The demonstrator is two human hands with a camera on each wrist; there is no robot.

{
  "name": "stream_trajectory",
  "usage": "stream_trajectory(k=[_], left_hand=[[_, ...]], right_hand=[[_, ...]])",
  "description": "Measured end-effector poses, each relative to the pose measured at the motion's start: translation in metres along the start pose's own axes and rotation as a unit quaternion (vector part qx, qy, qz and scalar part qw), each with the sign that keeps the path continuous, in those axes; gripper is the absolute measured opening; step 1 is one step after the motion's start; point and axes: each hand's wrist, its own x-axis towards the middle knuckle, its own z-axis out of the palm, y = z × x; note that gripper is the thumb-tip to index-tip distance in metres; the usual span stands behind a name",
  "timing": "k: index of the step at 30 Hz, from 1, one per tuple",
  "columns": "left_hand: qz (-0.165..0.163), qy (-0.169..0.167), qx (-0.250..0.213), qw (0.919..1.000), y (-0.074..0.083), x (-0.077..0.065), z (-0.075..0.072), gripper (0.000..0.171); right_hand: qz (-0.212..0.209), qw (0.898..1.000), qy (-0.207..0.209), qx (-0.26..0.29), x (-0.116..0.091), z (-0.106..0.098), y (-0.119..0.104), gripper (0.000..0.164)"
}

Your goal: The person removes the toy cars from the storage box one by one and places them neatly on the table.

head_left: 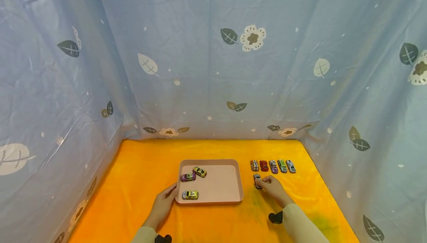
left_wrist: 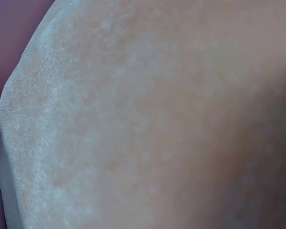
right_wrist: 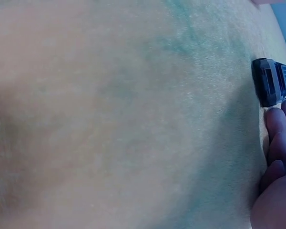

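My left hand (head_left: 162,203) grips the left wall of a shallow pink tray (head_left: 213,201). Inside the tray lie three toy cars: a purple one (head_left: 188,177), a yellow one (head_left: 200,172) touching or nearly touching it, and a yellow and silver one (head_left: 190,195) nearer the front. Right of the tray, my right hand (head_left: 274,188) pinches a dark silver toy car (head_left: 257,181) low at the cloth. The right wrist view catches that toy car (right_wrist: 272,82) at its right edge, with curled fingers (right_wrist: 279,124) below it. The left wrist view is mostly cloth.
Several toy cars stand in a row behind my right hand, among them a red one (head_left: 264,166) and a green one (head_left: 282,166). Orange cloth (head_left: 150,161) covers the table. Blue patterned curtains (head_left: 207,87) enclose the back and both sides.
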Motion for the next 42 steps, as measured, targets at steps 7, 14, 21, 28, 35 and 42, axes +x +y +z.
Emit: stream_trajectory(k=[7, 14, 21, 28, 35, 42], left_hand=[[-0.002, 0.009, 0.003, 1.0, 0.001, 0.0, -0.005, 0.052], [0.0, 0.002, -0.005, 1.0, -0.003, 0.0, -0.003, 0.049], [0.009, -0.011, -0.032, 0.9994, 0.0, -0.001, 0.0, 0.048], [0.008, 0.0, -0.012, 0.9999, -0.004, -0.003, -0.002, 0.048], [0.017, 0.0, -0.023, 0.9996, -0.004, -0.002, 0.0, 0.044], [0.012, 0.007, -0.012, 0.9998, 0.0, -0.001, -0.002, 0.045]], right_hand=[[-0.01, 1.0, 0.001, 0.026, 0.003, 0.004, 0.001, 0.046], [-0.017, 0.999, -0.014, 0.037, 0.007, -0.002, 0.01, 0.046], [-0.042, 0.999, 0.019, 0.016, 0.005, -0.005, -0.012, 0.034], [-0.122, 0.99, 0.065, 0.02, 0.005, 0.027, -0.064, 0.029], [-0.177, 0.982, 0.041, 0.042, 0.001, 0.07, -0.095, 0.038], [-0.204, 0.977, 0.005, 0.058, 0.0, 0.109, -0.11, 0.041]])
